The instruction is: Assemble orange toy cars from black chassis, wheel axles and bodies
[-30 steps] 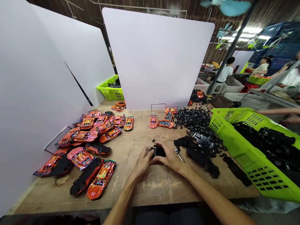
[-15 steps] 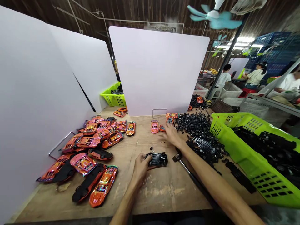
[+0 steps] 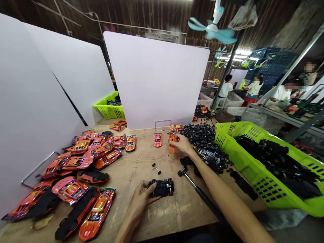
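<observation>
Near the counter's [image 3: 174, 216] front edge, the left hand's [image 3: 140, 196] grip clasps the left end of a black car chassis [image 3: 162, 187]. Toward the far edge, the right hand's [image 3: 184, 144] grip grasps an orange car body [image 3: 172, 142]. Any lettering is too small to read.

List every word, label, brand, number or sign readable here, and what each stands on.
No text can be read.
Orange toy cars: any markings are too small to read.
Black toy-car chassis: likewise too small.
White divider panel: no lettering visible.
</observation>
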The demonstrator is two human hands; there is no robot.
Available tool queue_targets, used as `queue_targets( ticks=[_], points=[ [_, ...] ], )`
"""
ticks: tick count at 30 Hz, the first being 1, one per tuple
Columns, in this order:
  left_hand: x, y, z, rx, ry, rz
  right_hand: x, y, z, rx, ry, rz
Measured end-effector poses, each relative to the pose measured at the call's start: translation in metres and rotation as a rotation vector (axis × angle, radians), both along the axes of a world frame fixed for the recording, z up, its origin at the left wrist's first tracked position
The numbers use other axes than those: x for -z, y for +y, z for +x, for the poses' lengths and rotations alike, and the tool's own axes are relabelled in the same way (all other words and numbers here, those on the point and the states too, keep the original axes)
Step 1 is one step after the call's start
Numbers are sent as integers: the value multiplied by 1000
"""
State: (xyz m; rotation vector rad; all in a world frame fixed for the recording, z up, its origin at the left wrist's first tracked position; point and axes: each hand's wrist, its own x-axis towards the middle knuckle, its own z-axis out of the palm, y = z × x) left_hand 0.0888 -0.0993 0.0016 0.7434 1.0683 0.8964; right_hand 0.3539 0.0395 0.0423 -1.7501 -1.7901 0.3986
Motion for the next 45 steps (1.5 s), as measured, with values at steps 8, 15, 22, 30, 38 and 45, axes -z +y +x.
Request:
queue_targets(
  ticks=[8,15,22,30,38,45],
  points=[
    [-2,-10,-1,0,7,-31,40,-95,-33,128,9,-60],
    [-5,-11,-9,20,-16,-48,0,-72,-3,-294,-185,-145],
    [-1,-6,-9,77,-73,-29,-18,-68,10,-367,-103,-98],
    [2,-5,2,42,-114,-24,-7,-140,-19,-410,182,-4],
    [7,-3,5,15,-181,-100,13,-159,-43,-492,7,-31],
    [1,-1,2,20,-211,-94,15,-151,-48,-591,-125,-41]
  ],
)
